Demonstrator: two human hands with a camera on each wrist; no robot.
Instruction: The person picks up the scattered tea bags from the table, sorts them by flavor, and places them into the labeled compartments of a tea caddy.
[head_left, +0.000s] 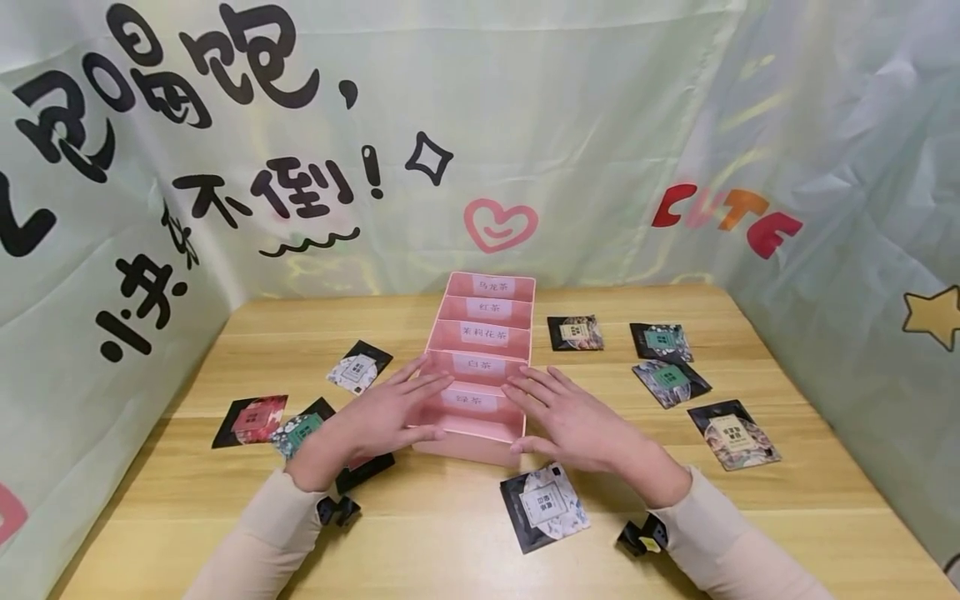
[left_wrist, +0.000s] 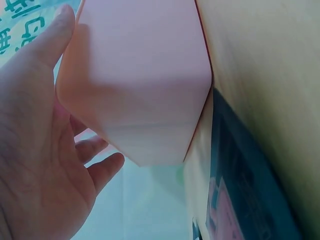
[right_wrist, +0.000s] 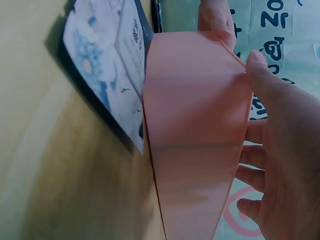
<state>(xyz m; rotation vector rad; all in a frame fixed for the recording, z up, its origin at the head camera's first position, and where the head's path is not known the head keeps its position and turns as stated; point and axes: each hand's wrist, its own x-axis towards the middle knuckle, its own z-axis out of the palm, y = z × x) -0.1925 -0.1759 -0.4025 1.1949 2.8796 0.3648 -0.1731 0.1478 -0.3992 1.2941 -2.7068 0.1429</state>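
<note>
A pink divided box (head_left: 465,450) with labelled compartments stands lengthwise in the middle of the table. My left hand (head_left: 386,412) is at its near left side, fingers over the rim and thumb near the front corner. Mirroring it, my right hand (head_left: 573,421) lies along the near right side, thumb by the other front corner. The fingers of both hands are fairly straight, and neither hand grips a packet. In the left wrist view the thumb (left_wrist: 62,32) is at the box's upper edge. A white floral tea packet (head_left: 546,504) lies just in front of the box.
Left of the box lie a white packet (head_left: 360,367), a red packet (head_left: 251,419), a teal packet (head_left: 300,429) and a dark one (head_left: 365,472) partly under the left wrist. To the right are beige packets (head_left: 575,332) (head_left: 733,433) and green packets (head_left: 662,341) (head_left: 670,381). Printed curtains (head_left: 600,125) surround the table.
</note>
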